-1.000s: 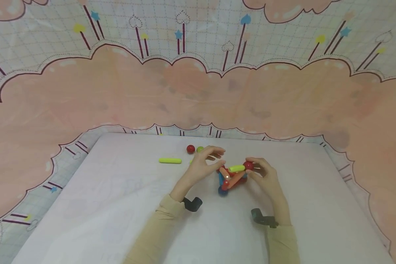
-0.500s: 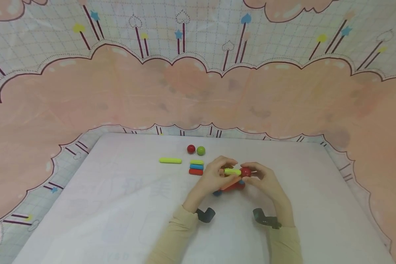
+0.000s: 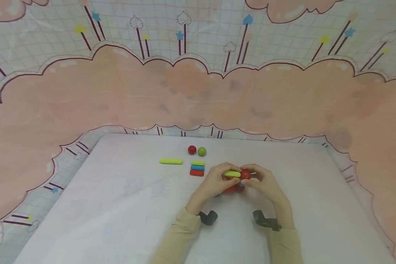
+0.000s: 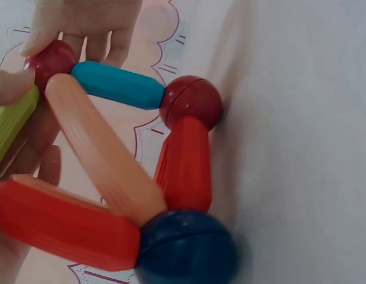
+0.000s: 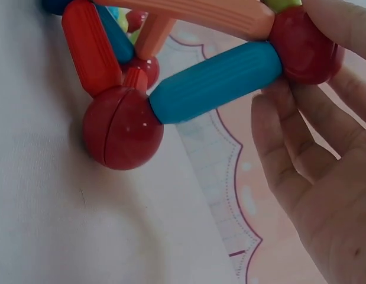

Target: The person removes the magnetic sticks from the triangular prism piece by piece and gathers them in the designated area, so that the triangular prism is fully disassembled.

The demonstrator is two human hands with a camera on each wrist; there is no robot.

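Observation:
A frame of ribbed rods joined by balls, like a magnetic building toy, stands between both hands at the table's middle. My right hand (image 3: 267, 183) pinches its upper red ball (image 3: 245, 174) between thumb and fingers. With thumb and fingers, my left hand (image 3: 212, 182) grips the yellow-green rod (image 3: 232, 173), whose end meets that ball. From the same ball, a blue rod (image 5: 218, 83) runs to a lower red ball (image 5: 123, 130), and an orange rod (image 4: 103, 142) slopes to a dark blue ball (image 4: 188, 248). The left hand hides part of the frame in the head view.
Left of the hands, short yellow-green (image 3: 198, 163), blue (image 3: 197, 168) and red rods (image 3: 197, 173) lie in a stack-like row. A longer yellow-green rod (image 3: 171, 161) lies farther left. Behind are a loose red ball (image 3: 192, 150) and green ball (image 3: 202, 151) on the white table (image 3: 118, 205).
My left hand has come right and down and taken hold of the yellow-green rod. The right hand, still on the red ball, has lowered slightly. The short loose rods have come into sight.

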